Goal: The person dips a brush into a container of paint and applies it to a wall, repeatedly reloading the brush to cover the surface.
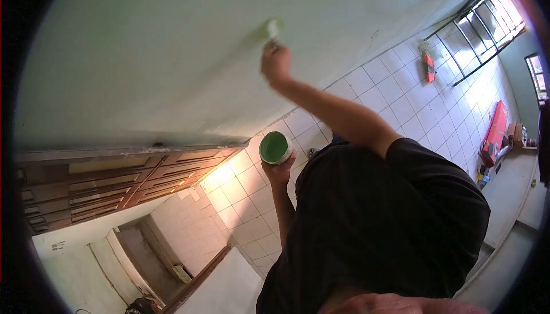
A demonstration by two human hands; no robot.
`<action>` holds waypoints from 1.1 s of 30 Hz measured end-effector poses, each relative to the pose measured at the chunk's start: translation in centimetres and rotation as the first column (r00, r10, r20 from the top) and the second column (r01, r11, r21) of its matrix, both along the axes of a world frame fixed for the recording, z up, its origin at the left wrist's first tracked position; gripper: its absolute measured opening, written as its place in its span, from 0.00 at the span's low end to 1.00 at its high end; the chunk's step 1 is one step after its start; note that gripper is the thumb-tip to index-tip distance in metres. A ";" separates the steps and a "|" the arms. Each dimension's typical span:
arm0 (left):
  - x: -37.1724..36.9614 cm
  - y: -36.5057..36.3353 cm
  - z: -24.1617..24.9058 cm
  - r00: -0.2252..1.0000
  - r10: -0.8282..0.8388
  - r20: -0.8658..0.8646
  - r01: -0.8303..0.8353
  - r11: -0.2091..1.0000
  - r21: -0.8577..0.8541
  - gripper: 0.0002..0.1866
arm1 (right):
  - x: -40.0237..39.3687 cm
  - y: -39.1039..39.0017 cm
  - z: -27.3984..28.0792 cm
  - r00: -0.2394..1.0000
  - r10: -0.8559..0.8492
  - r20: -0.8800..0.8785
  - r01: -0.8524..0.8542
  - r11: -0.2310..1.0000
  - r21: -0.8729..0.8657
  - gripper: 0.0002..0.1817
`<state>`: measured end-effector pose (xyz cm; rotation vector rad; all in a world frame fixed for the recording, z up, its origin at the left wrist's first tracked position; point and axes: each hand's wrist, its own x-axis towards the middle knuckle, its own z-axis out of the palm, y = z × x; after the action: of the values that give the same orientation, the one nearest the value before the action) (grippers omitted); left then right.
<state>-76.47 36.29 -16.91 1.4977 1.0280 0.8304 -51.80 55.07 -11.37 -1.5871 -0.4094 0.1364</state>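
Note:
My left hand (279, 172) is wrapped round a small paint bucket (275, 147), white outside and coated green inside, and tips its mouth toward the camera. Stretched up to the pale green wall (172, 45), my right hand (276, 62) grips a paintbrush (274, 26). Its pale bristles, slightly blurred, are right at the wall surface, and a long shadow falls beside them. The fingers of my right hand hide most of the brush handle.
White tiles cover the floor (401, 96). A brown wooden door (126, 182) stands at left, near a doorway. Toward the right are a metal ladder-like frame (475, 33), an orange-red object (429, 69) on the floor and a long red case-like object (495, 133).

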 end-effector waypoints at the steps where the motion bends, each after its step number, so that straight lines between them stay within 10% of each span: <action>1: 0.2 0.2 -0.2 1.000 -0.009 0.003 0.009 1.000 0.003 0.32 | -3.4 -0.4 1.1 0.994 0.100 -0.054 -0.102 0.994 -0.037 0.24; 4: 0.4 0.5 -1.0 1.000 -0.002 0.030 0.001 0.999 0.041 0.32 | -7.5 -4.3 5.6 0.518 0.651 -0.555 -0.721 0.681 0.127 0.13; 6: 0.9 0.8 -0.4 0.999 -0.019 0.029 0.018 0.999 0.050 0.32 | -6.7 -5.1 6.3 0.473 0.740 -0.478 -0.783 0.602 0.158 0.12; 12: 1.5 0.8 0.6 0.999 0.033 0.015 -0.034 0.994 0.100 0.31 | 11.2 -8.3 4.8 0.587 0.655 -0.476 -0.538 0.755 0.375 0.13; 17: 0.3 0.4 -0.2 1.000 0.006 -0.005 -0.006 0.996 0.090 0.31 | 19.4 -11.4 4.9 0.888 0.189 -0.419 -0.077 0.959 0.271 0.12; 21: -0.3 0.1 0.5 0.999 -0.038 0.000 0.038 0.997 0.066 0.31 | 15.4 -8.8 5.9 0.904 0.081 -0.420 0.029 0.968 0.247 0.06; 24: -0.3 0.2 -0.1 0.999 -0.028 0.015 0.028 0.999 0.030 0.32 | 6.7 0.1 -1.9 0.991 -0.123 0.047 0.125 0.991 -0.040 0.21; 26: 0.2 0.5 -0.4 0.999 -0.035 0.041 0.034 0.999 0.027 0.32 | -1.8 -2.5 3.8 0.971 0.195 -0.138 -0.204 0.977 -0.057 0.18; 28: 0.6 0.8 -0.2 0.997 -0.039 0.070 0.038 0.999 0.017 0.32 | -4.9 -4.5 6.8 0.618 0.571 -0.540 -0.650 0.758 0.056 0.11; 33: 1.4 1.5 0.6 0.997 -0.073 0.037 0.072 0.996 0.047 0.33 | 1.1 -5.6 6.6 0.583 0.670 -0.460 -0.720 0.688 0.090 0.12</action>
<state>-75.04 37.82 -16.34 1.5427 0.9261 0.8334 -50.74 49.49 -4.79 -1.3483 -0.6420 1.1575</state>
